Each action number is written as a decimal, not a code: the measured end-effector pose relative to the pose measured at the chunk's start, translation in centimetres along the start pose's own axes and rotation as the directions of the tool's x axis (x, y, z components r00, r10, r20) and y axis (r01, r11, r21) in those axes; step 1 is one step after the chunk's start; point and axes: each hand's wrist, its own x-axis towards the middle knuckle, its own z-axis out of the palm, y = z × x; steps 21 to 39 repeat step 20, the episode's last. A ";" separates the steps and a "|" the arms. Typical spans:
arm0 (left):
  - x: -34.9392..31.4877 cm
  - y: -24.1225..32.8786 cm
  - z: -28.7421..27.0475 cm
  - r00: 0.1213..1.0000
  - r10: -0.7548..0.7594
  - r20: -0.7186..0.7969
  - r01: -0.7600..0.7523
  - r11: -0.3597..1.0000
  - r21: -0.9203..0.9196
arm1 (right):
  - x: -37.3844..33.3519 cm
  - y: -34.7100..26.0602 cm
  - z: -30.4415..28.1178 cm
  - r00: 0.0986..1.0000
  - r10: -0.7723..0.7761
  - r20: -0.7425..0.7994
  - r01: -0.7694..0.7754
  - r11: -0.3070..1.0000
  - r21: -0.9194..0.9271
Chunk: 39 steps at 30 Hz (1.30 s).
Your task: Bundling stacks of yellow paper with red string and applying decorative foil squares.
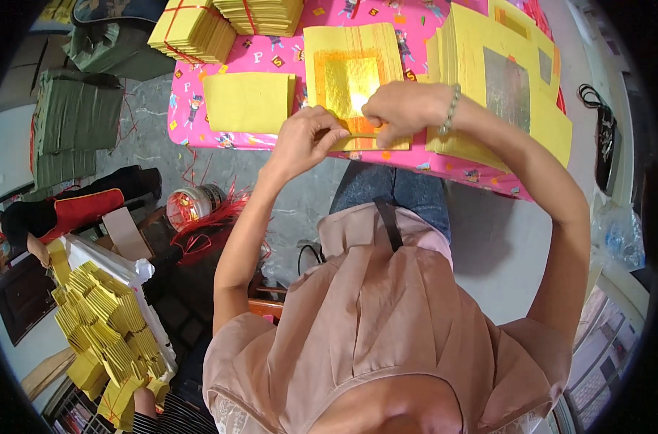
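A yellow paper sheet [354,79] with a shiny gold square in an orange border lies in front of me on the table. Its near edge is curled up into a narrow fold. My left hand [307,141] pinches that edge at its left end, thumb against the fingers. At the right end, my right hand [408,108], with a bead bracelet on the wrist, has its fingers bent and its thumb on the fold. Left of the sheet is a flat yellow folded paper stack [248,103]. On the right stands a thick stack of yellow sheets [452,79], some with silver squares.
A pink patterned cloth [188,119] covers the table. Tied yellow bundles [191,29] stand at its far left. On the floor are green-wrapped bundles [75,123], a bucket [191,206] and red strips [213,228]. At lower left, other people's hands touch piled yellow folded papers [104,318].
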 end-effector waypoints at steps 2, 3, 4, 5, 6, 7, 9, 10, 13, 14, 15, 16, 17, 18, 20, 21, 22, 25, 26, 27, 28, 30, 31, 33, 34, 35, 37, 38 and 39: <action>0.1 0.3 -0.2 0.999 0.033 -0.003 -0.033 0.999 0.024 | -0.5 -1.1 0.3 0.996 -0.032 -0.089 0.025 0.997 -0.072; 0.2 0.6 -0.3 0.999 0.025 0.023 -0.026 0.998 0.059 | -0.4 -1.6 0.3 0.998 0.024 -0.053 -0.029 0.995 -0.099; 0.4 0.7 -0.4 0.999 0.016 0.048 -0.020 0.995 0.094 | -0.2 -1.8 0.3 0.996 0.082 -0.019 -0.084 0.988 -0.128; 0.6 0.9 -0.8 0.996 -0.007 0.094 0.000 0.997 0.082 | -0.2 -1.8 0.2 0.996 0.079 -0.031 -0.083 0.987 -0.140; 1.0 0.9 -1.1 0.996 -0.001 0.087 -0.007 0.996 0.086 | -0.4 -1.5 0.1 0.996 0.081 -0.037 -0.086 0.985 -0.149; 1.5 0.8 -1.4 0.995 0.078 0.062 -0.081 0.996 0.041 | -0.7 -1.2 -0.2 0.997 0.058 -0.045 -0.063 0.993 -0.103; 2.2 0.3 -2.1 0.987 0.155 0.029 -0.155 0.988 0.000 | -0.8 -1.2 -1.0 0.998 0.033 -0.053 -0.036 0.997 -0.063; 2.8 -0.2 -2.7 0.985 0.155 0.073 -0.158 0.987 0.037 | -0.9 -1.0 -1.5 1.000 0.022 -0.018 -0.023 0.999 -0.049; 4.2 -1.2 -4.2 0.977 0.148 0.156 -0.167 0.979 0.113 | -1.0 -0.7 -2.9 1.000 0.006 0.014 -0.006 1.000 0.000; 4.8 -1.3 -4.6 0.965 0.104 0.242 -0.139 0.981 0.132 | -1.0 -0.2 -3.3 1.000 0.004 0.011 -0.004 0.999 0.043; 5.3 -1.3 -5.0 0.944 0.056 0.324 -0.111 0.982 0.154 | -1.0 0.3 -3.6 1.000 0.005 0.010 -0.006 0.999 0.038; 5.8 -1.4 -5.2 0.946 0.059 0.319 -0.113 0.981 0.155 | -1.0 0.8 -4.0 1.000 -0.002 -0.024 0.004 0.997 0.072; 6.3 -1.3 -5.6 0.944 0.004 0.330 -0.035 0.995 0.089 | -1.0 1.4 -4.6 0.998 -0.008 -0.059 0.014 0.994 0.104; 6.8 -1.3 -6.0 0.938 -0.050 0.343 0.045 0.999 0.022 | -0.8 2.0 -5.1 0.998 -0.007 -0.061 0.013 0.995 0.096; 7.6 -1.5 -6.2 0.948 -0.076 0.309 0.081 0.997 -0.002 | -0.2 3.2 -6.4 0.992 0.075 -0.100 -0.073 0.997 0.031; 7.6 -1.5 -6.2 0.948 -0.076 0.309 0.081 0.997 -0.002 | -0.2 3.2 -6.4 0.992 0.075 -0.100 -0.073 0.997 0.031; 7.6 -1.5 -6.2 0.948 -0.076 0.309 0.081 0.997 -0.002 | -0.2 3.2 -6.4 0.992 0.075 -0.100 -0.073 0.997 0.031; 7.6 -1.5 -6.2 0.948 -0.076 0.309 0.081 0.997 -0.002 | -0.2 3.2 -6.4 0.992 0.075 -0.100 -0.073 0.997 0.031; 7.6 -1.5 -6.2 0.948 -0.076 0.309 0.081 0.997 -0.002 | -0.2 3.2 -6.4 0.992 0.075 -0.100 -0.073 0.997 0.031; 7.6 -1.5 -6.2 0.948 -0.076 0.309 0.081 0.997 -0.002 | -0.2 3.2 -6.4 0.992 0.075 -0.100 -0.073 0.997 0.031; 7.6 -1.5 -6.2 0.948 -0.076 0.309 0.081 0.997 -0.002 | -0.2 3.2 -6.4 0.992 0.075 -0.100 -0.073 0.997 0.031; 7.6 -1.5 -6.2 0.948 -0.076 0.309 0.081 0.997 -0.002 | -0.2 3.2 -6.4 0.992 0.075 -0.100 -0.073 0.997 0.031; 7.6 -1.5 -6.2 0.948 -0.076 0.309 0.081 0.997 -0.002 | -0.2 3.2 -6.4 0.992 0.075 -0.100 -0.073 0.997 0.031; 7.6 -1.5 -6.2 0.948 -0.076 0.309 0.081 0.997 -0.002 | -0.2 3.2 -6.4 0.992 0.075 -0.100 -0.073 0.997 0.031; 7.6 -1.5 -6.2 0.948 -0.076 0.309 0.081 0.997 -0.002 | -0.2 3.2 -6.4 0.992 0.075 -0.100 -0.073 0.997 0.031; 7.6 -1.5 -6.2 0.948 -0.076 0.309 0.081 0.997 -0.002 | -0.2 3.2 -6.4 0.992 0.075 -0.100 -0.073 0.997 0.031; 7.6 -1.5 -6.2 0.948 -0.076 0.309 0.081 0.997 -0.002 | -0.2 3.2 -6.4 0.992 0.075 -0.100 -0.073 0.997 0.031; 7.6 -1.5 -6.2 0.948 -0.076 0.309 0.081 0.997 -0.002 | -0.2 3.2 -6.4 0.992 0.075 -0.100 -0.073 0.997 0.031; 7.6 -1.5 -6.2 0.948 -0.076 0.309 0.081 0.997 -0.002 | -0.2 3.2 -6.4 0.992 0.075 -0.100 -0.073 0.997 0.031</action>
